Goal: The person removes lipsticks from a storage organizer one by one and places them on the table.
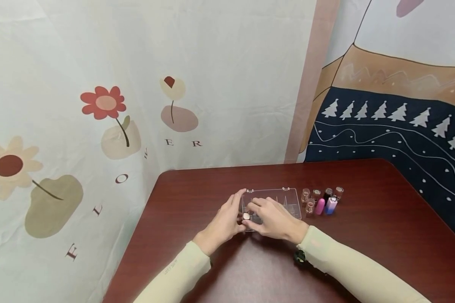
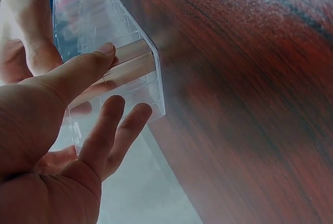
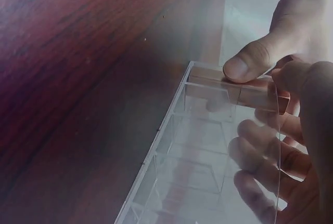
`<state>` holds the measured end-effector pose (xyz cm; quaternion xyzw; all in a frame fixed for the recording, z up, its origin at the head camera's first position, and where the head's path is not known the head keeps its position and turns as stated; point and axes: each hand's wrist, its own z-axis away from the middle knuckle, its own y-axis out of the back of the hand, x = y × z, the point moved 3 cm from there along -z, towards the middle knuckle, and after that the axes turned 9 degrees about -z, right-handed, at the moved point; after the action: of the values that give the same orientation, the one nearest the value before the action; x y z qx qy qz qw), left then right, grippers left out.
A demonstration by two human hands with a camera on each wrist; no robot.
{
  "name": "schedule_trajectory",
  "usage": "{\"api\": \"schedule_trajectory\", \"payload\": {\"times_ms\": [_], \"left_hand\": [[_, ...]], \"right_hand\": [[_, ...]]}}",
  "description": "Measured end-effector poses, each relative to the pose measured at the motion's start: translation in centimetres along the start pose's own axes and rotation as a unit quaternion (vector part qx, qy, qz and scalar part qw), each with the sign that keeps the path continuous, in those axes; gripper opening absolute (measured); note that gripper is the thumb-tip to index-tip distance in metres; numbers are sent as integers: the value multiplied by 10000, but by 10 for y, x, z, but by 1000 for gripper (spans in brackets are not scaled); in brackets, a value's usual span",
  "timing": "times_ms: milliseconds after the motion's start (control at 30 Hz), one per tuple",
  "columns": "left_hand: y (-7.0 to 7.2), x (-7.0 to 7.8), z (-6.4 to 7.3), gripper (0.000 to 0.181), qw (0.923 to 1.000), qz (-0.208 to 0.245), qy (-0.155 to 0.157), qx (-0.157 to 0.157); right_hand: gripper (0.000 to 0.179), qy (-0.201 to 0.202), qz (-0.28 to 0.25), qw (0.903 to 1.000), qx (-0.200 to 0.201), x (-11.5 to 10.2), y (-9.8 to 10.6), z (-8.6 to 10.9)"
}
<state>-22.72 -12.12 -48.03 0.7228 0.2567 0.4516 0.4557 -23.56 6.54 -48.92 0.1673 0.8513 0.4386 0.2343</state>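
Observation:
A clear plastic organizer box (image 1: 293, 209) with compartments lies on the table. My left hand (image 1: 224, 215) holds the box's left end, its thumb over the top and its fingers at the side. My right hand (image 1: 274, 219) reaches over the left part of the box. Between its thumb and curled index finger it pinches a small cosmetic tube with a pale end (image 1: 246, 216). The left wrist view shows this brownish tube (image 2: 130, 69) lying in the end compartment beneath the left thumb. In the right wrist view the tube (image 3: 257, 98) shows through the clear plastic.
Right of the box stand several small cosmetics: clear tubes (image 1: 310, 206), a pink one (image 1: 320, 206), a purple-blue bottle (image 1: 331, 205) and a dark one (image 1: 327, 194). The dark red table (image 1: 371, 235) ends at printed cloth walls (image 1: 231, 92).

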Motion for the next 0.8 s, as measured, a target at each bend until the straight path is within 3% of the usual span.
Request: {"api": "schedule_trajectory", "payload": {"times_ms": [300,533,800], "left_hand": [[1,1,1,107,9995,-304,-17,62],[2,2,4,109,9999,-125,12,-11],[3,2,1,111,9999,-83,-38,71]], "right_hand": [[21,-33,-130,9999,-46,-2,1,-2],[20,-43,-232,9997,-58,-4,1,-1],[23,4,-248,9994,255,-3,12,-2]]}}
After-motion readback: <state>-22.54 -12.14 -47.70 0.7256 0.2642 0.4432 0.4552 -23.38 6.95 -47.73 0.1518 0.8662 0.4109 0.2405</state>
